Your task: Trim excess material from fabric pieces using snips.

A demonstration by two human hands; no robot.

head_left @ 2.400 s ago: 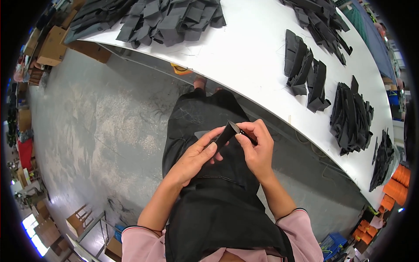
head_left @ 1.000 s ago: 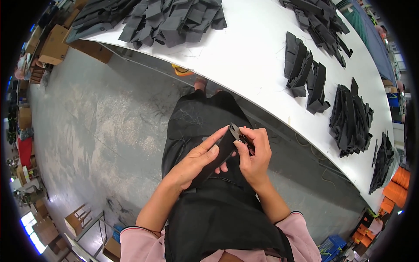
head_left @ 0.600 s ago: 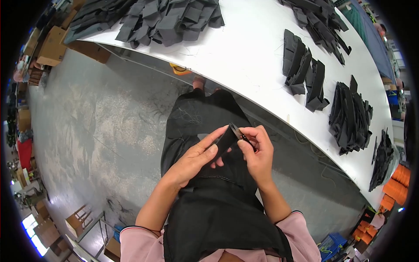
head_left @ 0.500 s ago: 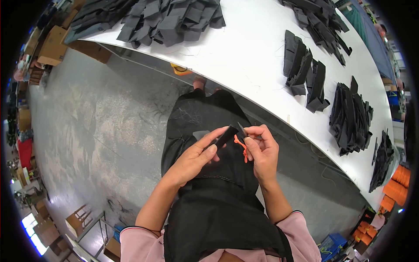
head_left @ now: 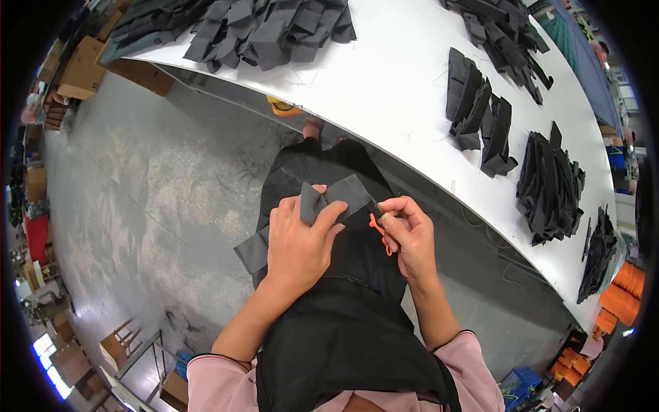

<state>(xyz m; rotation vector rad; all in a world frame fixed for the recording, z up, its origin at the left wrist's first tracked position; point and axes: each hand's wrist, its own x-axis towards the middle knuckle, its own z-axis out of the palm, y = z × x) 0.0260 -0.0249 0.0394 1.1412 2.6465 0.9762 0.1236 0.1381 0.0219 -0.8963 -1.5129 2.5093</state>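
Over my lap, my left hand (head_left: 298, 237) grips a dark grey fabric strip (head_left: 351, 195), its thumb lying across the cloth. One flat end with a stitched edge points toward my right hand, while the other end sticks out on the left below my wrist. My right hand (head_left: 410, 237) is closed around small dark thread snips, mostly hidden in the fingers, close to the strip's right corner. An orange cord (head_left: 382, 235) with knots dangles from them.
A white table (head_left: 391, 89) curves across the front and right. On it lie a large heap of dark fabric pieces (head_left: 274, 34) and several smaller bundles (head_left: 549, 185). Loose threads are scattered there. Orange rolls (head_left: 621, 295) and a blue crate (head_left: 519, 386) stand at the right.
The fabric strip was folded narrow and seen edge-on; now it is turned flat and spread out. My left hand has rolled over, its back facing up. The snips' blade has dropped from sight.
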